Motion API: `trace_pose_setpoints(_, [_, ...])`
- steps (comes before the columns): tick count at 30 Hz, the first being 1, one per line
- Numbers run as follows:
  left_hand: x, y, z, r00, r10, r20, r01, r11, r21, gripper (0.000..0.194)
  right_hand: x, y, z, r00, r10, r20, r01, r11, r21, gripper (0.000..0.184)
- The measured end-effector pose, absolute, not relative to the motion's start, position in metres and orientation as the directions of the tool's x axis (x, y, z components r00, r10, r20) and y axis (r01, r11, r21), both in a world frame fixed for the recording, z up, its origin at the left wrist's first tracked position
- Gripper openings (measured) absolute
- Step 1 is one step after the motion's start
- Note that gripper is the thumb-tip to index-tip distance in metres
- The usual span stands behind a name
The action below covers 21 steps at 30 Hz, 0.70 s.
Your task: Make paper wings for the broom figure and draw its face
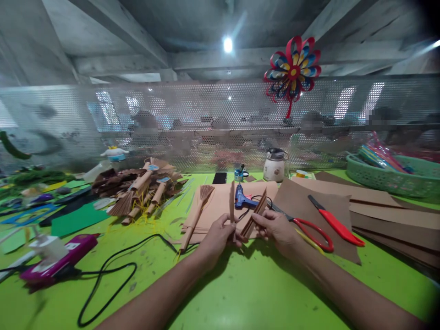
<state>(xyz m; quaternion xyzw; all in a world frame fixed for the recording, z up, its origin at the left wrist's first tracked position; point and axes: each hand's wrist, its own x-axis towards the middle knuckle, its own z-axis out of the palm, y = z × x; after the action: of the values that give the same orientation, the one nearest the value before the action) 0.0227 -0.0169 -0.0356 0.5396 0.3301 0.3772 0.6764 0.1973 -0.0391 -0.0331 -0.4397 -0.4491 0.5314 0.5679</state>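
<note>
Between my two hands is folded brown paper, pleated in narrow strips. My left hand (222, 234) pinches an upright brown paper strip (232, 201). In the fingers of my right hand (277, 229) is a narrow stack of brown paper folds (255, 214), tilted to the right. Whether both parts are one sheet is hidden by the fingers. Just beyond my hands, a blue hot glue gun (243, 200) lies on brown paper sheets (216, 206). A small brown paper broom (195, 215) with a rolled handle rests left of my hands.
Right of my hands lie red-handled scissors (314, 233) and a red-handled knife (338, 224). Finished paper brooms (147, 190) are heaped at left. A black cable (103, 270) loops near a purple power strip (62, 261). A jar (274, 167) and green basket (385, 176) stand behind.
</note>
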Motion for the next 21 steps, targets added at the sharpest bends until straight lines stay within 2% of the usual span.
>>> trace_pose_setpoints(3, [0.023, -0.020, -0.032, 0.508, 0.860, -0.035, -0.181, 0.147, 0.972, 0.009, 0.196, -0.039, -0.033, 0.039, 0.998, 0.048, -0.222, 0.056, -0.973, 0.036])
trace_pose_setpoints(8, [0.022, -0.027, -0.022, 0.544, 0.839, -0.019, -0.165, 0.129, 0.978, 0.022, 0.193, -0.039, -0.037, 0.041, 0.999, 0.035, -0.230, 0.044, -0.972, 0.037])
trace_pose_setpoints(11, [0.024, -0.028, -0.022, 0.526, 0.850, -0.004, -0.049, 0.035, 0.998, 0.018, 0.191, -0.039, -0.038, 0.044, 0.999, 0.026, -0.227, 0.035, -0.973, 0.036])
trace_pose_setpoints(14, [0.028, -0.027, -0.025, 0.478, 0.877, 0.044, 0.040, -0.072, 0.997, 0.023, 0.189, -0.041, -0.038, 0.043, 0.999, 0.030, -0.221, 0.039, -0.975, 0.034])
trace_pose_setpoints(18, [0.029, -0.027, -0.025, 0.448, 0.886, 0.119, -0.018, -0.124, 0.992, 0.022, 0.188, -0.043, -0.037, 0.040, 0.999, 0.035, -0.207, 0.042, -0.978, 0.034])
trace_pose_setpoints(21, [0.028, -0.026, -0.025, 0.480, 0.873, 0.085, 0.009, -0.102, 0.995, 0.020, 0.188, -0.043, -0.036, 0.034, 0.999, 0.037, -0.185, 0.043, -0.982, 0.035])
